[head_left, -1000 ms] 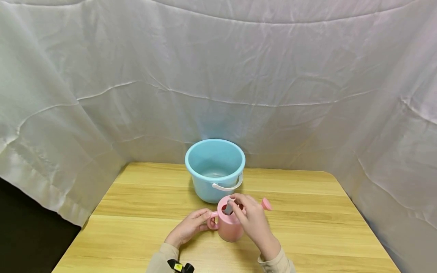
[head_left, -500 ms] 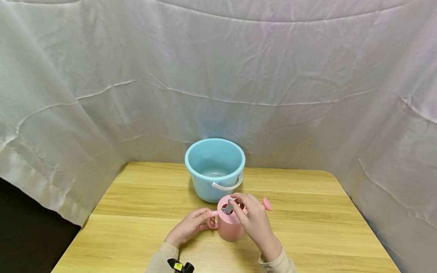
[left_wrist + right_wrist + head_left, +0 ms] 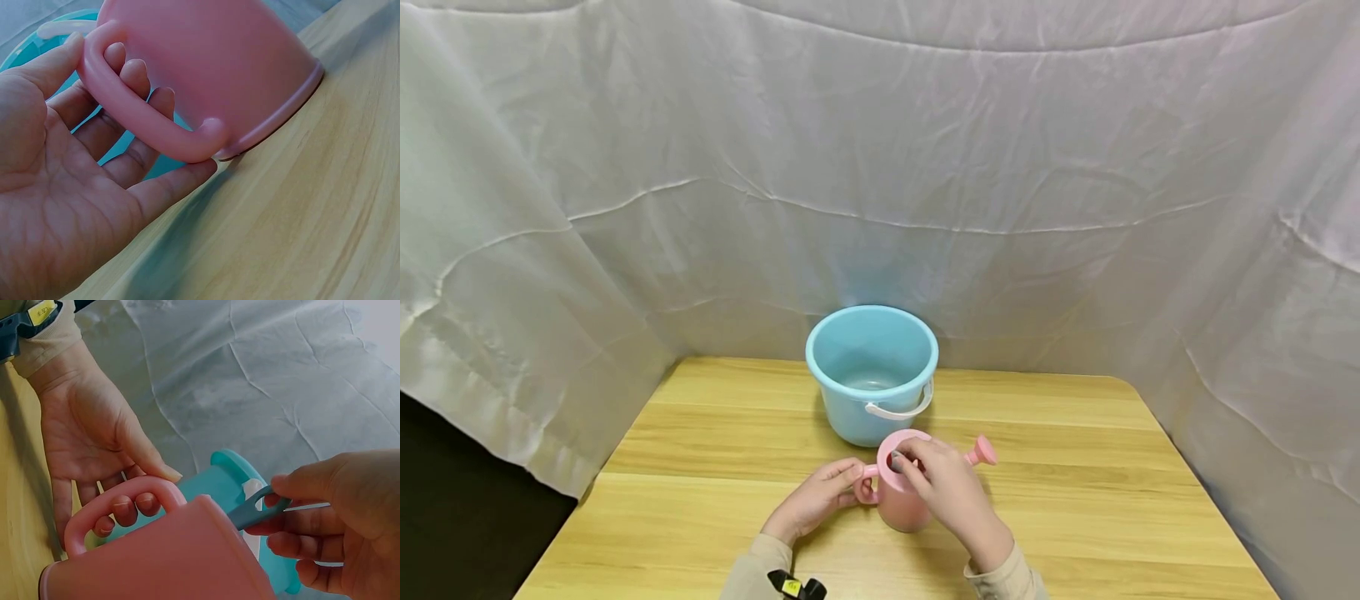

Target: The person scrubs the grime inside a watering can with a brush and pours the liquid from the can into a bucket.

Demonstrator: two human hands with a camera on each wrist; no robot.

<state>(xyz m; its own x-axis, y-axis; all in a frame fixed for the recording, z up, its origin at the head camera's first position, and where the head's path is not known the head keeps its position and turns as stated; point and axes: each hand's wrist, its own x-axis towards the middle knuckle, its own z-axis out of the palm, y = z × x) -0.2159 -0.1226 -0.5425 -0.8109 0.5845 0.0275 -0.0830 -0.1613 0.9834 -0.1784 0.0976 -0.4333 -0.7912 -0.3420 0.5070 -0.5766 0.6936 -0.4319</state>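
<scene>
A pink watering can (image 3: 901, 505) stands upright on the table, its round sprinkler head (image 3: 983, 450) pointing right. My left hand (image 3: 818, 498) grips the can's loop handle (image 3: 134, 112), thumb on top and fingers passing through the loop. Over the can's top opening, my right hand (image 3: 951, 492) pinches the looped end of a small grey toy rake (image 3: 255, 514). The rake's lower part is inside the can and hidden from every view.
Behind the can stands a light blue bucket (image 3: 861, 417) with a white handle (image 3: 898, 413) hanging at its front. The wooden table (image 3: 1105, 500) is bordered by a grey-white curtain (image 3: 880, 167) at the back and sides.
The right hand has shifted slightly left and lowered the toy rake into the can; its tines, visible at the opening half a second ago, are now out of sight. The left hand stays put.
</scene>
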